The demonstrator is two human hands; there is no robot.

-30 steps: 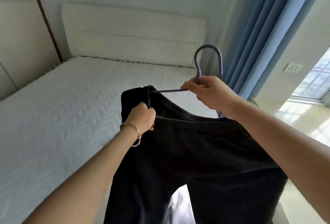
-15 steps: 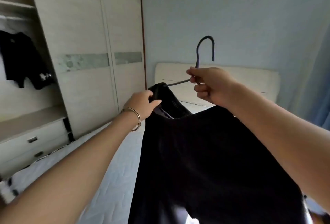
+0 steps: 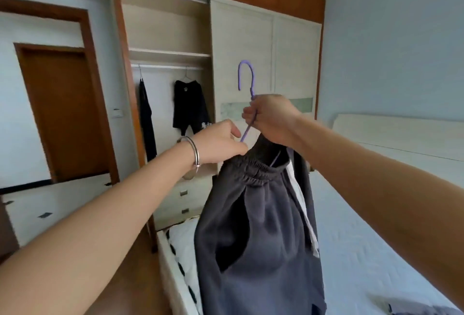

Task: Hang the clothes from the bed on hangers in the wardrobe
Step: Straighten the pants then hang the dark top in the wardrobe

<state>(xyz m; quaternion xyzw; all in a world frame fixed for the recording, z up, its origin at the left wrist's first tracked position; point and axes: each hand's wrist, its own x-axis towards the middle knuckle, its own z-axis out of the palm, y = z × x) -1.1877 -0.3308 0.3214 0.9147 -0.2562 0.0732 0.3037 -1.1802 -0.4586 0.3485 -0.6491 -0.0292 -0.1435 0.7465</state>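
Note:
A dark grey pair of shorts (image 3: 258, 234) with an elastic waistband hangs from a purple hanger (image 3: 246, 76), held up in the middle of the view. My right hand (image 3: 271, 118) grips the hanger just below its hook. My left hand (image 3: 221, 142) pinches the waistband at its left end. Behind them the wardrobe (image 3: 170, 56) stands with its left section open, showing a rail (image 3: 165, 66) under a shelf. Two dark garments (image 3: 190, 106) hang from that rail. The bed (image 3: 364, 252) lies to the right and below.
A brown door (image 3: 62, 113) is on the left. Drawers (image 3: 185, 201) sit low in the wardrobe's open section, sliding doors (image 3: 266, 63) cover its right part. Another piece of clothing (image 3: 421, 311) lies on the bed at the bottom right. Wooden floor runs between bed and wardrobe.
The view has swung left from the bed's headboard to the open wardrobe. The shorts on the hanger have moved with both hands, and the hook now faces the rail side.

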